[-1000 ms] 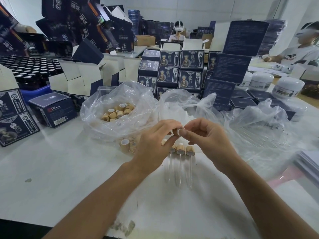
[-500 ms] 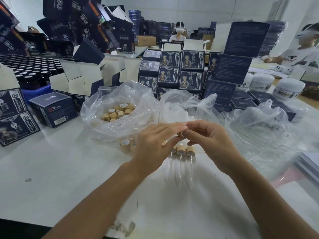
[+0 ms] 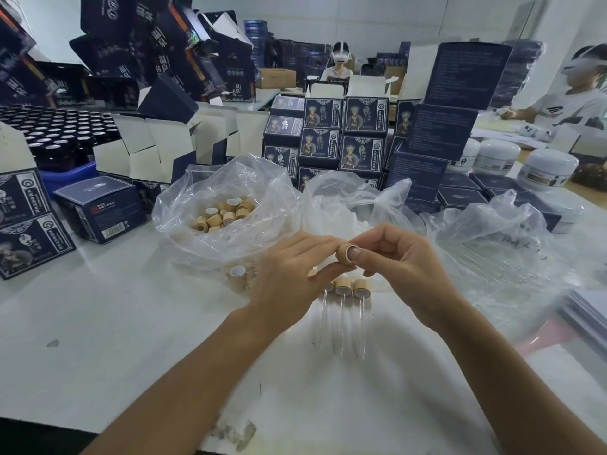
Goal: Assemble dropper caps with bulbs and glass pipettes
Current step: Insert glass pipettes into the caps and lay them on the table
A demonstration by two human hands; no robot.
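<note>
Both hands meet above the white table (image 3: 108, 326), just in front of the plastic bags. The left hand (image 3: 289, 284) has its fingers curled, and its fingertips pinch a wooden cap (image 3: 345, 254) from the left side. The right hand (image 3: 404, 267) is also curled, with its thumb pressed over the open white-lined end of the same cap and its fingers closed behind it. The cap is held clear of the table, tilted with its opening toward the camera. Whether a bulb is seated inside the cap cannot be told, since the thumb covers the opening. Directly below the hands, three finished droppers (image 3: 341, 310) lie side by side on the table, caps toward the bags and glass tubes pointing toward the person; the leftmost cap is partly hidden by the left hand. To the left, an open clear bag (image 3: 184, 224) holds a heap of loose wooden caps (image 3: 226, 215), and one more cap (image 3: 237, 274) sits under the bag's front edge, just beside the left hand. A second bag (image 3: 345, 195) behind the hands holds white pieces, too blurred to identify. A third bag (image 3: 512, 244) to the right holds thin glass tubes. Dark blue printed boxes (image 3: 345, 136) stand stacked behind the bags, with white jars (image 3: 545, 169) on the right.
</note>
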